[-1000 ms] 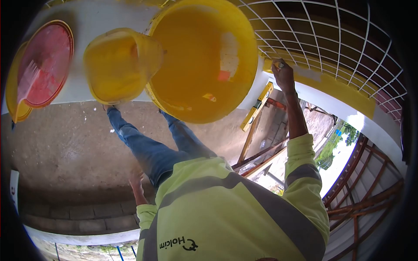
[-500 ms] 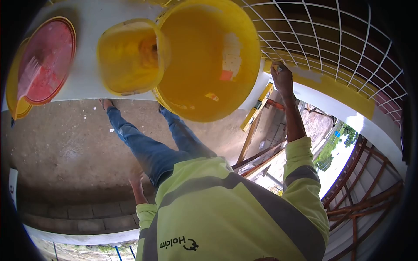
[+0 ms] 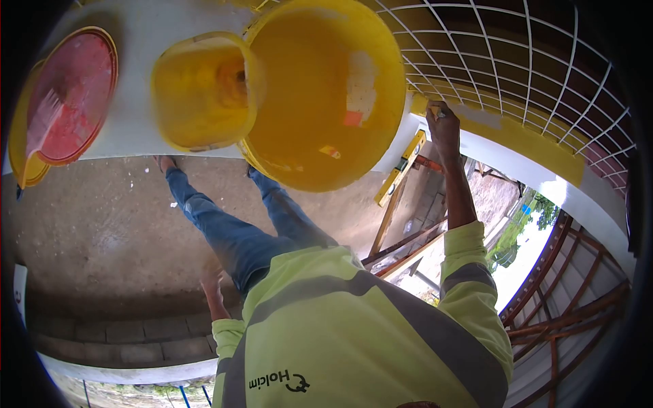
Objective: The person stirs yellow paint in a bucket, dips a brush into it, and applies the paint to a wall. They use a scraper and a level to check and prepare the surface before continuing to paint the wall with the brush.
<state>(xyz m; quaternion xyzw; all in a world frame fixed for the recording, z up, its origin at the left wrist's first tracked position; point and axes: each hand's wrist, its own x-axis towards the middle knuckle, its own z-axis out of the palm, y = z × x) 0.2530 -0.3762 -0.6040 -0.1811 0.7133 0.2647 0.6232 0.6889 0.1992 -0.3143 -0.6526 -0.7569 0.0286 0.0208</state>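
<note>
My right hand (image 3: pixel 443 126) is raised beside the yellow-painted wall edge (image 3: pixel 490 124), just right of a large round yellow bucket (image 3: pixel 306 102). Its fingers are closed on something small and pale that I cannot make out. My left hand (image 3: pixel 212 274) hangs low beside my leg, blurred, over the concrete floor. A smaller yellow container (image 3: pixel 197 95) with paint smears inside stands left of the bucket. At the far left, a paintbrush (image 3: pixel 44 126) lies across a red round lid (image 3: pixel 85 95).
White wire mesh (image 3: pixel 503 54) runs along the upper right. A yellow spirit level (image 3: pixel 401 168) and wooden pieces (image 3: pixel 389 216) are below my right hand. Concrete blocks (image 3: pixel 143 330) line the lower left, and roof framing (image 3: pixel 571 323) shows at the lower right.
My right hand has moved slightly right and down along the wall edge, and more of the pale thing in its fingers shows. My left hand stays about where it was.
</note>
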